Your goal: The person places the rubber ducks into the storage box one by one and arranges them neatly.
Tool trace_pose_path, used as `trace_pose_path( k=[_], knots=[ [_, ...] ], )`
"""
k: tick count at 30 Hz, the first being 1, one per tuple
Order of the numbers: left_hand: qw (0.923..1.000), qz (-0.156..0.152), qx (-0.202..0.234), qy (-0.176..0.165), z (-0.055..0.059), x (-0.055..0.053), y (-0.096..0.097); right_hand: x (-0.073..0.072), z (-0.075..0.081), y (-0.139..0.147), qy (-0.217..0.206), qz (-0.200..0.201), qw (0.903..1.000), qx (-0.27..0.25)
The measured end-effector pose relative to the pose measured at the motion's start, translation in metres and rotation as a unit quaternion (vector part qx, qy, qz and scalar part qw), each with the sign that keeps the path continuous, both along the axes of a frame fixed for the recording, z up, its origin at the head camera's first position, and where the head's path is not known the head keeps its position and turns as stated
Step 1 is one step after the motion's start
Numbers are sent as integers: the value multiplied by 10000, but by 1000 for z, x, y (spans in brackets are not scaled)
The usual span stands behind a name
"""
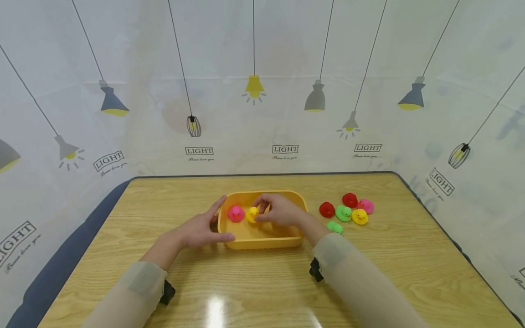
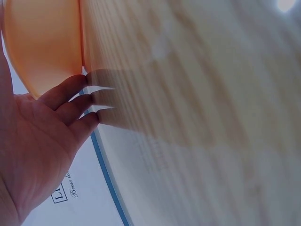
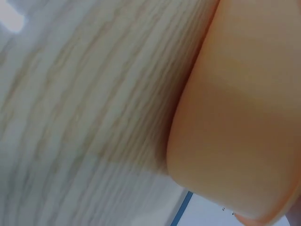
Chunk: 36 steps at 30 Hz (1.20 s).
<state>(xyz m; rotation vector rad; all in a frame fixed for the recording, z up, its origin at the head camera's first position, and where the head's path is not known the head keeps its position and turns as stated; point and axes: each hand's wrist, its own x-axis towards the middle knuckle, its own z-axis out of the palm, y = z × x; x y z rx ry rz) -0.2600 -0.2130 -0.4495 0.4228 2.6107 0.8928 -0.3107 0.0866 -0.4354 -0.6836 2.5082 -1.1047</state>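
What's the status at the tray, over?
Left hand on left end of tray. Right hand pinching yellow duck inside it. Pink duck alongside; nothing visibly in the way.

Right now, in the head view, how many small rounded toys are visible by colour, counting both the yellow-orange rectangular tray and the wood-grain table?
Small pink duck toys: 2
Small yellow duck toys: 2
Small green duck toys: 2
Small red rounded toys: 2
Total visible: 8
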Motion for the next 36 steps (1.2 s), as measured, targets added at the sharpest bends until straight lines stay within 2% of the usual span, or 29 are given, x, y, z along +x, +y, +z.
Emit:
trace_pose_path(
  k=[6,18,36],
  knots=[
    [10000,-2,0,23,-1,0,0,0,-4,-6,-29,38,9998,169],
    [9998,20,192,-95,0,0,0,-2,-6,-10,-374,-222,9985,330],
    [9999,45,114,-54,2,2,2,-3,-17,-10,-130,-492,9979,396]
  ],
)
